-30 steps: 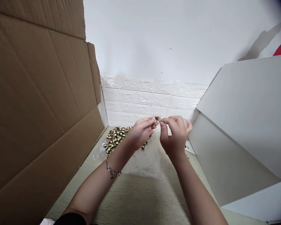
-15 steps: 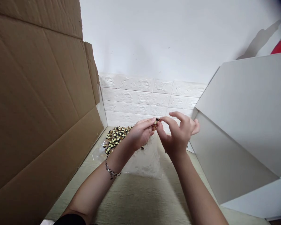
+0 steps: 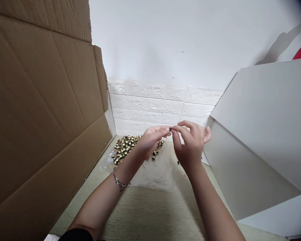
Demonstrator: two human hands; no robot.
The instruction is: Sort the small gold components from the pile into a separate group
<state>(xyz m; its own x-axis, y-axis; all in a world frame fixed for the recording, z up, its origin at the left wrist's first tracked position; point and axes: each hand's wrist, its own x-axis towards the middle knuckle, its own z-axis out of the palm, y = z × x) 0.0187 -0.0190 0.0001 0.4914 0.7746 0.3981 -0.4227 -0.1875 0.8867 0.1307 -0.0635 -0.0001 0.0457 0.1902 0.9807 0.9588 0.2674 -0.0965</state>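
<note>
A small black-and-yellow electronic component (image 3: 170, 130), which looks like a tiny transformer, is held between both hands at chest height; most of it is hidden by fingers. My left hand (image 3: 153, 138) pinches it between thumb and fingers. From the right, the thumb and index finger of my right hand (image 3: 190, 140) close on its other side, while the other fingers are raised and bent. Below and behind the left hand lies a pile of similar components (image 3: 126, 147) with yellow tops and copper-coloured wires. A few more (image 3: 155, 155) rest just past the left wrist.
A clear plastic bag (image 3: 155, 174) lies flat on the pale table (image 3: 140, 214) under the pile. One dark piece (image 3: 178, 162) sits near the right wrist. Tall cardboard (image 3: 40, 100) stands at left, white panels (image 3: 263, 127) at right, and a brick-patterned wall (image 3: 150, 100) behind.
The component has turned in my fingers and shows less of itself now. Both hands have come slightly closer together, uncovering more loose components beside the left hand.
</note>
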